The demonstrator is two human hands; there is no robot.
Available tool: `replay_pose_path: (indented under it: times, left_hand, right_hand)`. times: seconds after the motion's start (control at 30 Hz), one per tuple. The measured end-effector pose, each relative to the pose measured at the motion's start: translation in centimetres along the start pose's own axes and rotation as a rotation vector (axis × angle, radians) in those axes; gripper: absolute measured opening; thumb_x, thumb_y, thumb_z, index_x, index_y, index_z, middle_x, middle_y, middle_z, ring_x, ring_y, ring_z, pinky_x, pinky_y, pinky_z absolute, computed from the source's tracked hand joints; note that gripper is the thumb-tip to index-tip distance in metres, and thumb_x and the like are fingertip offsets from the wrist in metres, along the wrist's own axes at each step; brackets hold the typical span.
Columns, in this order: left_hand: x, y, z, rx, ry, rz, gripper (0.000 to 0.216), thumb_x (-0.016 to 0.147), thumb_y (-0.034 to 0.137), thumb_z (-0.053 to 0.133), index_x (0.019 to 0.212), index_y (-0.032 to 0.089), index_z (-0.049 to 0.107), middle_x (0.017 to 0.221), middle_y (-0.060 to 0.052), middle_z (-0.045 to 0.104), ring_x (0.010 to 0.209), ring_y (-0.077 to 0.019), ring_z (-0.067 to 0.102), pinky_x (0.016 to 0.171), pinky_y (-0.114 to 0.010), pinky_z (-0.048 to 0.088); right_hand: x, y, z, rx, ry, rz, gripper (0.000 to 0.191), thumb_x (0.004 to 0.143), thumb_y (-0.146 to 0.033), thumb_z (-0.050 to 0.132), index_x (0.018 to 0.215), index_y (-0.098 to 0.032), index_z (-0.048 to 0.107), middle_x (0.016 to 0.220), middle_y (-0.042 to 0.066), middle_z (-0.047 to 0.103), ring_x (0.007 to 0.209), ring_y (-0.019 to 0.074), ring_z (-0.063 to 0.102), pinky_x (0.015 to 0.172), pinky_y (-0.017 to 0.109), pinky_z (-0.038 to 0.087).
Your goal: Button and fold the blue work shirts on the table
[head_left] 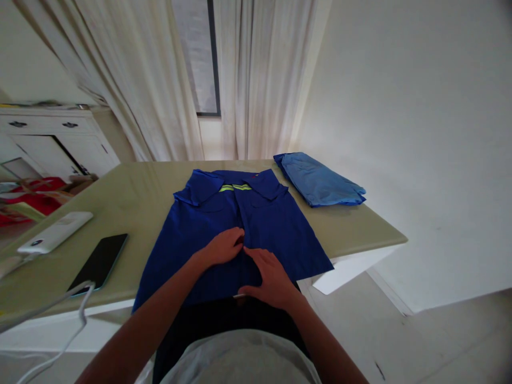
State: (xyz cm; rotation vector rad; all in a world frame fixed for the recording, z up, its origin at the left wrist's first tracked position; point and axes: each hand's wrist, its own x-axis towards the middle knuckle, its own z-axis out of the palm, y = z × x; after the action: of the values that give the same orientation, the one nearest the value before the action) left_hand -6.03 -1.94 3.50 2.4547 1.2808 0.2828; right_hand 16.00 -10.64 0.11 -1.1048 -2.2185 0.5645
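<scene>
The right hand [272, 280] lay flat and open on the lower front of the dark blue work shirt [236, 229], close to the near edge of the table [136, 197]. The left hand [224, 246] rested just beyond it, fingers curled at the front placket; whether it pinched the cloth could not be determined.

The shirt lay spread face-up at the middle of the table, collar toward the far edge, hem overhanging the near edge. A yellow-green reflective strip [235, 188] showed inside the collar. The front panels met along the centre line. By appearance, the garment was laid out and its front closed or nearly closed; neither the sleeves nor the body showed any fold.

A black phone [100, 261] with a white cable [76, 312] lay near the left near edge, a white power bank [56, 232] just beyond it. A lighter blue folded garment [320, 181] occupied the far right corner.
</scene>
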Motion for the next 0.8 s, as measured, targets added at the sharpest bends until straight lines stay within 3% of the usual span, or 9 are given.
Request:
replay_pose_path:
  times: [0.07,0.1,0.2,0.27,0.43,0.53,0.63,0.73,0.8]
  left_hand:
    - [1.4,-0.8,-1.8,-0.008,-0.074,-0.017,0.019,0.099,0.025,0.05,0.096,0.021,0.068,0.097,-0.006,0.073,0.09,-0.0213,0.069,0.084,-0.031,0.052]
    - [2.5,-1.1,-2.6,0.033,-0.04,-0.051,0.023,0.1,0.026,0.047,0.097,0.02,0.069,0.099,-0.008,0.074,0.092,-0.0223,0.07,0.086,-0.032,0.052]
    - [6.6,-1.3,-3.7,0.191,0.256,-0.151,0.035,0.104,0.026,0.039,0.119,0.016,0.069,0.122,-0.014,0.072,0.114,-0.0258,0.067,0.101,-0.038,0.049]
    - [9.4,-1.5,-3.1,0.228,0.36,-0.17,0.044,0.106,0.034,0.036,0.137,0.015,0.061,0.144,-0.017,0.062,0.132,-0.0288,0.058,0.113,-0.043,0.043]
    - [12.9,-5.0,0.2,0.184,0.186,-0.244,0.064,0.106,0.053,0.034,0.156,0.015,0.045,0.17,-0.016,0.034,0.156,-0.0334,0.031,0.126,-0.055,0.023]
    - [12.3,-8.0,0.5,0.185,0.151,-0.218,0.064,0.107,0.051,0.029,0.159,0.016,0.041,0.171,-0.014,0.03,0.158,-0.0309,0.027,0.127,-0.05,0.021]
    - [10.6,-10.1,-0.8,0.232,0.138,-0.26,0.064,0.107,0.047,0.028,0.16,0.012,0.039,0.171,-0.017,0.029,0.158,-0.0321,0.028,0.127,-0.047,0.022]
    - [7.5,-10.2,-2.2,0.301,0.107,-0.268,0.062,0.106,0.042,0.033,0.157,0.009,0.043,0.169,-0.019,0.033,0.157,-0.0344,0.03,0.127,-0.051,0.022]
    - [3.9,-8.8,-2.4,0.344,0.124,-0.2,0.058,0.106,0.041,0.035,0.154,0.011,0.049,0.168,-0.018,0.036,0.157,-0.033,0.031,0.128,-0.052,0.019]
  right_hand:
    - [-1.3,-0.1,0.6,-0.113,-0.042,-0.075,0.095,0.077,-0.05,0.087,0.157,-0.022,0.045,0.153,0.016,0.055,0.139,0.0337,0.051,0.118,0.05,0.038]
    - [-1.6,0.1,0.8,-0.155,-0.049,-0.114,0.09,0.08,-0.043,0.086,0.157,-0.023,0.046,0.155,0.015,0.054,0.141,0.0328,0.05,0.119,0.049,0.037]
    - [-1.7,0.7,1.6,-0.256,-0.022,-0.201,0.073,0.087,-0.015,0.07,0.156,-0.024,0.048,0.153,0.011,0.058,0.14,0.0281,0.052,0.118,0.046,0.039]
    - [-1.7,0.9,2.1,-0.299,0.014,-0.241,0.071,0.088,-0.004,0.06,0.155,-0.025,0.05,0.15,0.009,0.062,0.137,0.0257,0.055,0.115,0.044,0.043]
    - [-2.6,0.9,3.4,-0.331,0.088,-0.233,0.08,0.084,0.002,0.055,0.159,-0.025,0.045,0.151,0.009,0.06,0.138,0.0245,0.056,0.115,0.044,0.046]
    - [-3.0,0.9,3.6,-0.306,0.092,-0.206,0.084,0.081,0.003,0.053,0.16,-0.023,0.043,0.154,0.008,0.058,0.141,0.0239,0.054,0.118,0.045,0.044]
    - [-3.2,0.9,3.4,-0.273,0.081,-0.191,0.085,0.079,0.003,0.052,0.159,-0.024,0.045,0.155,0.007,0.057,0.143,0.0233,0.053,0.12,0.046,0.041]
    - [-4.0,0.4,3.6,-0.254,0.104,-0.191,0.085,0.078,0.004,0.051,0.158,-0.025,0.046,0.154,0.006,0.058,0.141,0.023,0.055,0.12,0.046,0.042]
    - [-5.1,-0.2,4.1,-0.258,0.122,-0.216,0.081,0.081,0.004,0.05,0.157,-0.024,0.047,0.152,0.006,0.06,0.138,0.0236,0.058,0.118,0.046,0.044]
